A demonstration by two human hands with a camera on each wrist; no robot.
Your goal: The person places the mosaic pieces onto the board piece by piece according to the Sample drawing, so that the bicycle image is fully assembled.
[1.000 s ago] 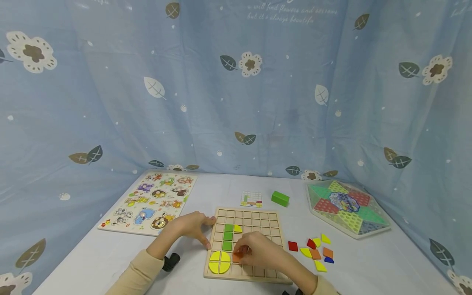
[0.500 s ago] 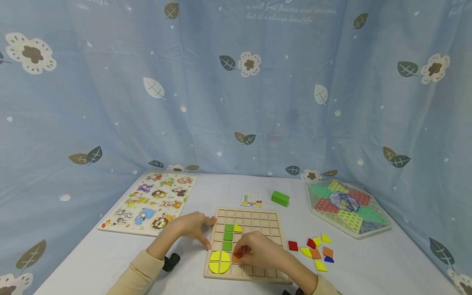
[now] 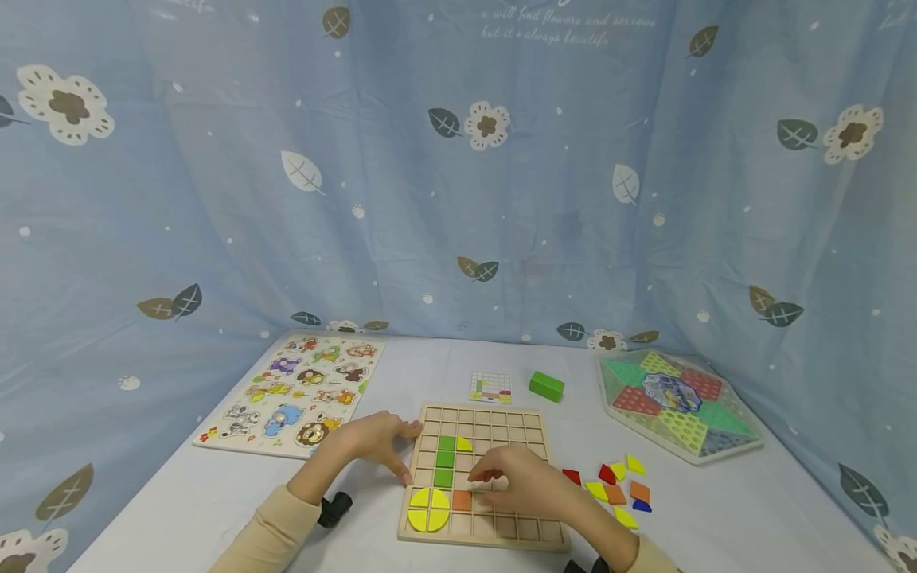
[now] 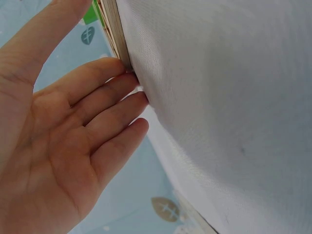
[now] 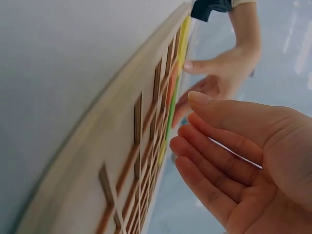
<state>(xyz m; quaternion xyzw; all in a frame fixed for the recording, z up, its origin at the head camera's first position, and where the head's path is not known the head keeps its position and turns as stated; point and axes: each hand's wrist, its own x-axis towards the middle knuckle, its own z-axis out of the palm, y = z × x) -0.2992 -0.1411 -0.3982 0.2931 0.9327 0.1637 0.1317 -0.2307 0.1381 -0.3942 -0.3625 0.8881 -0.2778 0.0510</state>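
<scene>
A wooden grid board (image 3: 487,542) lies on the white table. Several yellow quarter-circle tiles (image 3: 418,520) form a circle in its near left corner. A column of green square tiles (image 3: 445,459) stands above, with one yellow quarter tile (image 3: 464,444) beside it. Right of the circle an orange square tile (image 3: 462,500) sits in a cell. My left hand (image 3: 378,440) rests at the board's left edge; in the left wrist view its fingertips (image 4: 117,66) touch the wooden side. Over the board hovers my right hand (image 3: 530,481), fingers loosely bent, holding nothing in the right wrist view.
Loose tiles in red, yellow, orange (image 3: 640,492) and blue lie right of the board. Behind it are a pattern card (image 3: 490,387) and a green block (image 3: 547,387). An animal puzzle (image 3: 294,394) lies left; a hexagonal game box (image 3: 677,406) lies far right.
My right hand has let go of the orange square tile and moved slightly right and up. That tile now shows fully in its cell. The left hand stays at the board's edge.
</scene>
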